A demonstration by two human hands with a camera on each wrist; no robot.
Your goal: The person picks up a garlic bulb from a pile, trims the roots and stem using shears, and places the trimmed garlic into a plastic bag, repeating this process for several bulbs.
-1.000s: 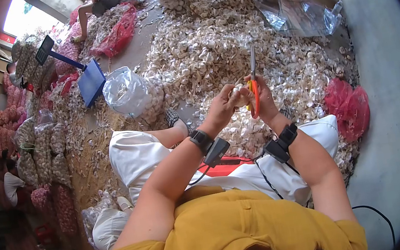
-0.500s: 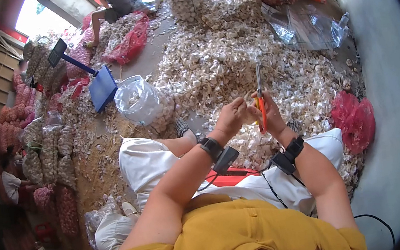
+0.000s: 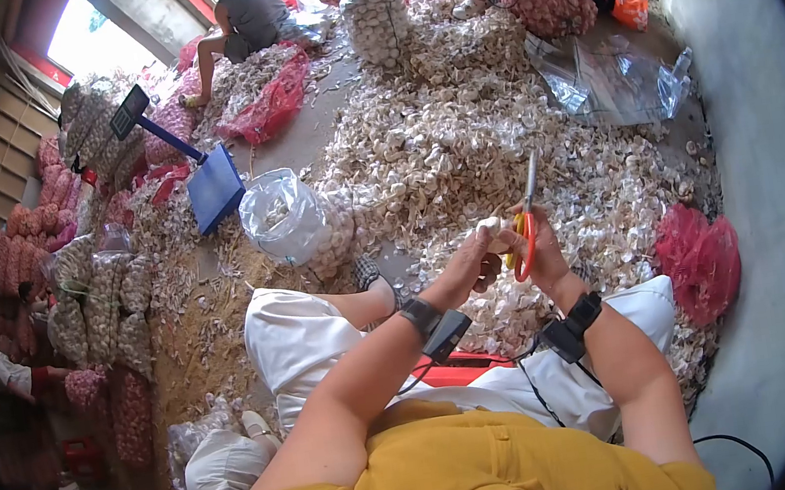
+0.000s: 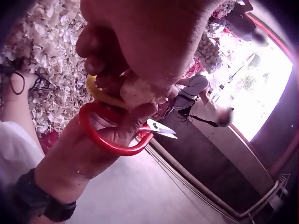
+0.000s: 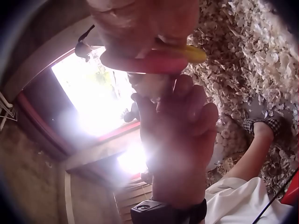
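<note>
Head: scissors (image 3: 530, 229) w/ red/yel handles (image 3: 533, 242), silver blades (image 3: 531, 183); garlic (image 3: 491, 225) whitish.

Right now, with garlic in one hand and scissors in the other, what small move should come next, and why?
Perhaps bring the garlic to the blades of the scissors: the left hand pinches it beside the handles, while the right hand holds the scissors with the blades pointing forward, clear of it.

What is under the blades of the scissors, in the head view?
Below the scissor blades spreads a heap of garlic scraps; anything beneath the heap is covered and cannot be seen.
</note>
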